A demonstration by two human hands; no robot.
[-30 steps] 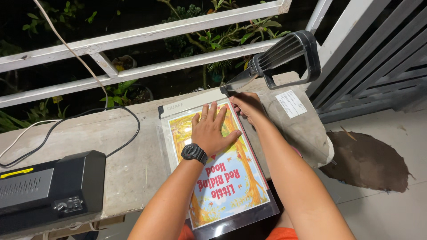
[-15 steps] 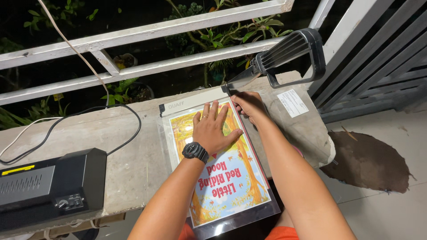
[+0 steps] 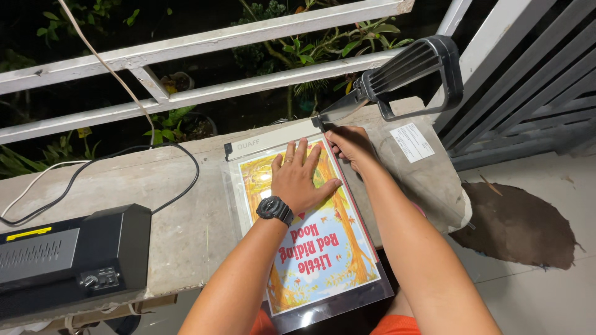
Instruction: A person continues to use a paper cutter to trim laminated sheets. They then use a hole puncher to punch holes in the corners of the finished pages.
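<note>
My left hand, with a black watch on its wrist, lies flat with fingers spread on a laminated colourful picture sheet. The sheet rests on a white paper trimmer board on a concrete ledge. My right hand is at the sheet's upper right corner, its fingers curled against the sheet's edge beside the hinge. The trimmer's blade arm with its dark handle is raised up and to the right.
A black laminator sits at the ledge's left end, with a black cable and a white cable trailing. A white railing and plants lie beyond. A dark metal gate stands right, above a tiled floor.
Both hands stay on the sheet. The sheet and hands look almost unmoved; the view has shifted slightly.
</note>
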